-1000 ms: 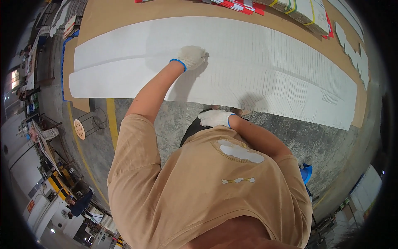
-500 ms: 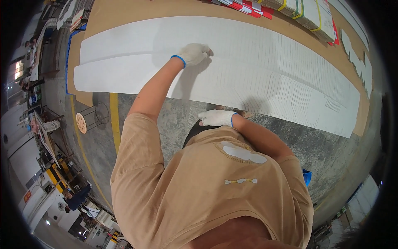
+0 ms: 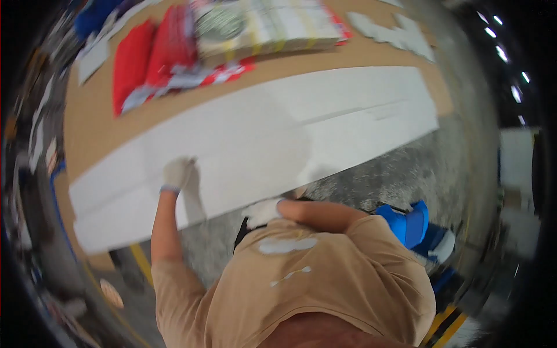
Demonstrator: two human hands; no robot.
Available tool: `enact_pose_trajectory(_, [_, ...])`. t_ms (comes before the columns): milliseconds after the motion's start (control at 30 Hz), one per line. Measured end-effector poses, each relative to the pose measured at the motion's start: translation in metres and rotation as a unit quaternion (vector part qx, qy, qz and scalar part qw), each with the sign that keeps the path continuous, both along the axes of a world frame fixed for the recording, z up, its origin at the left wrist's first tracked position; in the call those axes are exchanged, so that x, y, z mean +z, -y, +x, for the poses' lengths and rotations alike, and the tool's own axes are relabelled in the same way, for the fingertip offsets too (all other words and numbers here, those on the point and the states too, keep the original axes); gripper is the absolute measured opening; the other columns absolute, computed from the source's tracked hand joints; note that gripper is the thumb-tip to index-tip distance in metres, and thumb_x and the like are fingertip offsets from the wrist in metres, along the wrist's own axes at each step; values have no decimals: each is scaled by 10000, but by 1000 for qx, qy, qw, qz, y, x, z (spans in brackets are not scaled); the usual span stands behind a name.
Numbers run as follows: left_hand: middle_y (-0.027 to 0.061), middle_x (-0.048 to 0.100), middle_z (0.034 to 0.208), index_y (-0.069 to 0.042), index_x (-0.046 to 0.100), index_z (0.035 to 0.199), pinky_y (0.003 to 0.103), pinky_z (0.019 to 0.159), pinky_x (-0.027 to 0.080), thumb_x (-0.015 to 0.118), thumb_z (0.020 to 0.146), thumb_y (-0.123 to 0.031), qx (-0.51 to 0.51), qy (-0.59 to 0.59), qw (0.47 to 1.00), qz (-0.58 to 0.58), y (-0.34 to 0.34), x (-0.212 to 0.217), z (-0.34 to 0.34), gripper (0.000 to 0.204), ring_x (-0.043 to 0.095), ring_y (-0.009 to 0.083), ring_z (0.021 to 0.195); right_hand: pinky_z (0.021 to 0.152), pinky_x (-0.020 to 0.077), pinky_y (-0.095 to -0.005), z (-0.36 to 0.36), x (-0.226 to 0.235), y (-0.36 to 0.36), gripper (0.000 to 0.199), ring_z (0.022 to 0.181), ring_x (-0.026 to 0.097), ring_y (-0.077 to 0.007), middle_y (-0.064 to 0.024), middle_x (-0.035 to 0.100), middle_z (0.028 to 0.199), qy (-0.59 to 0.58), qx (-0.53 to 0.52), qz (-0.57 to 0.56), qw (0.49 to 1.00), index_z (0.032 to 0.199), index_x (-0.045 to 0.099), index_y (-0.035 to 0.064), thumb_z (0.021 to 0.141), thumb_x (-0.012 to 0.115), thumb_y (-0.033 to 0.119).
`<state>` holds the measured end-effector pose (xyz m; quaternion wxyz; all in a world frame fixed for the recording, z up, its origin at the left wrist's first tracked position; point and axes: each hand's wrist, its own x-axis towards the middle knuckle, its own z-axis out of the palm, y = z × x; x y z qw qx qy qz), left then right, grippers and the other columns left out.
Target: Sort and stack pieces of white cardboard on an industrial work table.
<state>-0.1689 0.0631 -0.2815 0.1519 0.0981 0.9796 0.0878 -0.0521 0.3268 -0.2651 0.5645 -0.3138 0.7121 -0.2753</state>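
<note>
A long white sheet (image 3: 243, 145), or a stack of such sheets, lies across the work surface before me, with a crease along its length. Over its left half is my left hand (image 3: 177, 173) in a pale knit glove, its fingers drawn together. Motion blur hides whether anything thin is between the fingertips. My right hand (image 3: 262, 213), gloved as well, is close to my waist by the sheet's near edge. Its fingers look loosely stretched out and nothing shows in them.
Brown board (image 3: 93, 139) lies under the sheet. Beyond it are red bundles (image 3: 168, 49), a strapped stack (image 3: 272, 35) with a clear roll on top, and jagged white offcuts (image 3: 386, 29). A blue object (image 3: 406, 223) stands at my right; a round stool (image 3: 111, 293) is at lower left.
My view has swung to the right, bringing the red bundles and the blue object into sight. The left hand stays over the sheet and the right hand stays by my waist.
</note>
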Motion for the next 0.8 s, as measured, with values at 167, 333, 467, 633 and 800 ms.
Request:
enact_pose_trajectory(167, [160,616,866,-93,621,875,441,712,453,470,820,-205,-18,4,1000,18,0,-5,-5,195,577,351,833,824,395,-410,0,4,-47,424,1035,519,-338,-215,554,1089,90,-2,-34,995,1049,542,1,845,490,369])
enact_pose_trajectory(333, [152,569,993,-44,581,992,410,780,459,508,715,-76,6,-122,990,73,-64,10,-7,289,558,332,915,871,372,-339,22,-19,-145,419,959,514,-186,-124,603,1015,96,-172,-114,974,1069,549,14,927,375,368])
enact_pose_trajectory(467, [161,573,961,-32,578,1011,384,788,458,501,674,-2,-3,-154,974,166,-171,24,-20,347,561,322,912,875,383,-337,56,-11,-253,476,973,524,-201,-108,598,1106,78,-380,-67,919,1097,581,15,911,385,406])
enact_pose_trajectory(633, [183,565,903,-14,554,924,382,759,449,467,662,33,-84,-192,944,254,-319,11,-29,280,561,320,879,737,383,-358,109,-41,-375,358,787,510,-194,-103,605,841,-92,-571,-5,815,888,584,1,882,434,326])
enact_pose_trajectory(800, [145,530,804,-8,532,855,393,669,418,449,640,60,-195,-164,922,290,-475,30,-8,240,515,318,728,771,374,-297,151,-57,-491,282,861,473,-140,-78,572,912,-9,-742,-49,668,927,576,-10,861,486,249])
